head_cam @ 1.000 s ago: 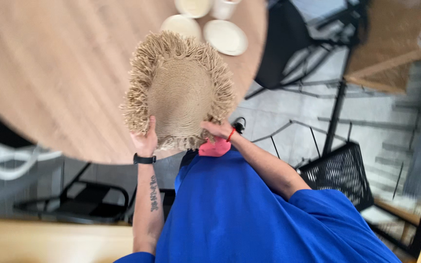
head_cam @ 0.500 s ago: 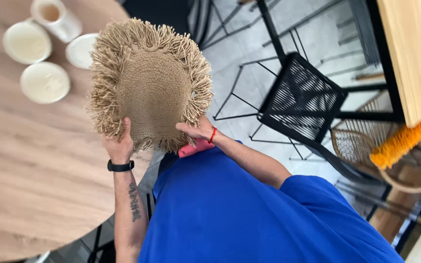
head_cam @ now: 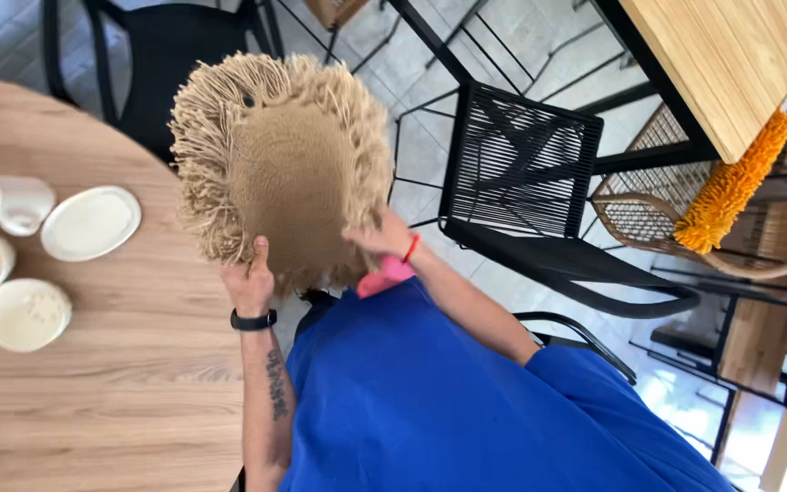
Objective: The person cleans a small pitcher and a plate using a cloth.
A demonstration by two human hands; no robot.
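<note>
I hold a round woven straw mat [head_cam: 289, 173] with a long shaggy fringe up in front of me, tilted off the round wooden table [head_cam: 111, 383]. My left hand [head_cam: 250, 281], with a black watch at the wrist, pinches the mat's near edge. My right hand [head_cam: 380, 241], with a red band at the wrist, grips the near right edge. A pink cloth [head_cam: 384, 273] shows just under that hand; I cannot tell whether the fingers hold it too.
On the table's left stand a white mug [head_cam: 2, 200], a small white plate [head_cam: 91, 221] and two cream bowls [head_cam: 25, 314]. A black wire chair [head_cam: 521, 182] is on the right. Beyond it are a wicker basket [head_cam: 649, 214], an orange duster [head_cam: 730, 187] and another wooden table [head_cam: 721, 64].
The view has swung from the table toward the chairs. The mat, still in both hands, has come off the tabletop and now hangs past its edge over the tiled floor.
</note>
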